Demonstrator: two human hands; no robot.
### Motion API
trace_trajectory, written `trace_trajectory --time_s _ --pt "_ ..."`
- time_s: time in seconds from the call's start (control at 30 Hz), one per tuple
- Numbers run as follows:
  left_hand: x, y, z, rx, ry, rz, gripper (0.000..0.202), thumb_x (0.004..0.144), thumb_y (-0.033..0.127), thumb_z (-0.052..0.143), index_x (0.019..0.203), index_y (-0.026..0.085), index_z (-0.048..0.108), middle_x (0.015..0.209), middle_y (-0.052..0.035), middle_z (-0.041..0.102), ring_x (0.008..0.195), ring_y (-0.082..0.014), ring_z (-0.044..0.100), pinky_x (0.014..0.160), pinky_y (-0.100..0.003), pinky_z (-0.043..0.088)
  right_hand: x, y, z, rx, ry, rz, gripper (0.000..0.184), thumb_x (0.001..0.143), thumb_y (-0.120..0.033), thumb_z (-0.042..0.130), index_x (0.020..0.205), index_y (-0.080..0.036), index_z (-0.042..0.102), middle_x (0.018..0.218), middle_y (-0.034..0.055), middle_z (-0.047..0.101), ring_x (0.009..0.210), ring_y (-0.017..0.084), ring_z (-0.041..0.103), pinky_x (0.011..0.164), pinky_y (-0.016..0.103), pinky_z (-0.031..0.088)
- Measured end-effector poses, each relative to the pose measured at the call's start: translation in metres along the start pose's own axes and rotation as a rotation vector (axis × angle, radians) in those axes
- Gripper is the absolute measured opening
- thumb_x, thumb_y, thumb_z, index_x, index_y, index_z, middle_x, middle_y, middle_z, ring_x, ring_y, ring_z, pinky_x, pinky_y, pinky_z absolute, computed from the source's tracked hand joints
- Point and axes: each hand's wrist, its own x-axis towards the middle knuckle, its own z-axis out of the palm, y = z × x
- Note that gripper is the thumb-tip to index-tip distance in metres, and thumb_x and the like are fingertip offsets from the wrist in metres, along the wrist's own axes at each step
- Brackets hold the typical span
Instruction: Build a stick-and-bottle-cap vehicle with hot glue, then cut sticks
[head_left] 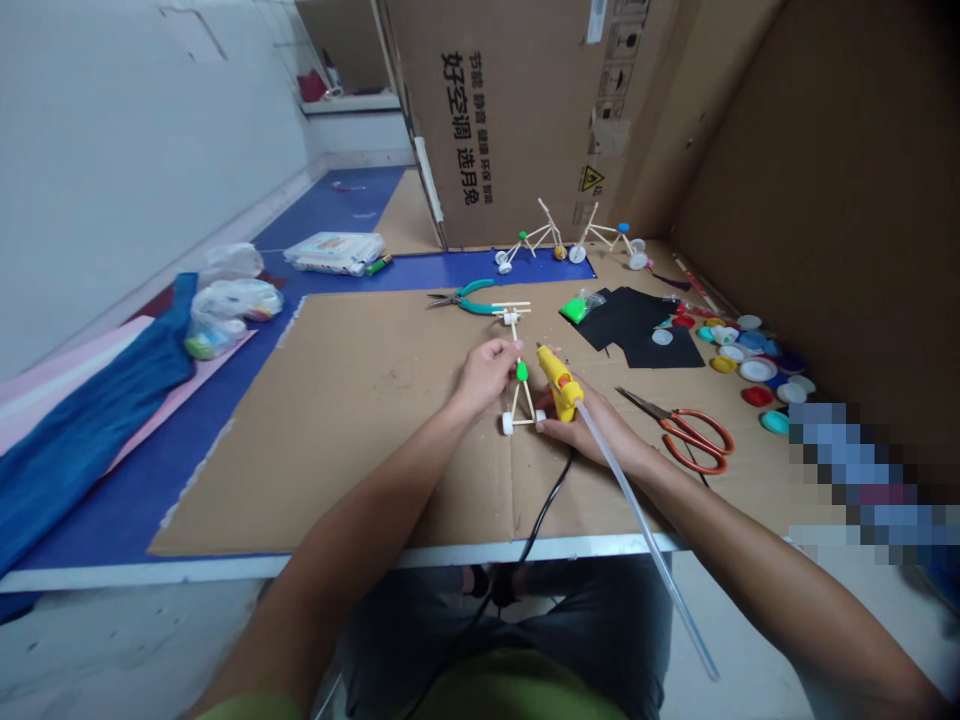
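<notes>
A small tricycle model of thin wooden sticks with white wheels and a green seat (pixel 522 371) stands on the cardboard in front of me. My left hand (pixel 486 372) pinches its frame just beyond the green seat. In my right hand (pixel 596 425) is a yellow hot glue gun (pixel 556 378), its nozzle pointing away toward the front of the model. A long clear glue stick (pixel 646 520) sticks out of the gun's rear toward me. The right fingers reach close to one rear wheel (pixel 508 423) pair; whether they touch it I cannot tell.
Teal-handled pliers (pixel 474 298) lie beyond the model. Orange-handled scissors (pixel 694 440) are to the right, near black sheets (pixel 637 325) and several bottle caps (pixel 757 370). Two similar stick models (pixel 551 240) stand at the back. A black cord (pixel 551 500) crosses the table's front edge.
</notes>
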Motion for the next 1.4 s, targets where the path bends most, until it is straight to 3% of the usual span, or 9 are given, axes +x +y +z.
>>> trace_trajectory --time_s 1.2,1.4 --pt "-0.0039 0.0005 -0.0005 -0.019 -0.021 -0.012 0.034 0.082 0.048 0.066 0.068 0.018 0.057 0.054 0.0049 0.049 0.046 -0.0066 0.038 0.045 -0.021 0.028 0.0003 0.0011 -0.0020 0.039 -0.024 -0.014 0.039 0.076 -0.038 0.077 0.107 -0.024 0.059 0.104 0.0031 0.072 0.092 0.024 0.068 0.083 0.038 0.052" --pt "-0.0041 -0.0006 -0.0002 -0.007 -0.033 -0.006 0.031 0.083 0.043 0.065 0.066 0.018 0.057 0.055 0.0046 0.051 0.046 -0.0063 0.039 0.045 -0.021 0.028 -0.0003 0.0001 -0.0027 0.039 -0.025 0.007 0.041 0.075 -0.038 0.078 0.109 -0.023 0.060 0.106 0.0042 0.071 0.094 0.025 0.068 0.084 0.039 0.052"
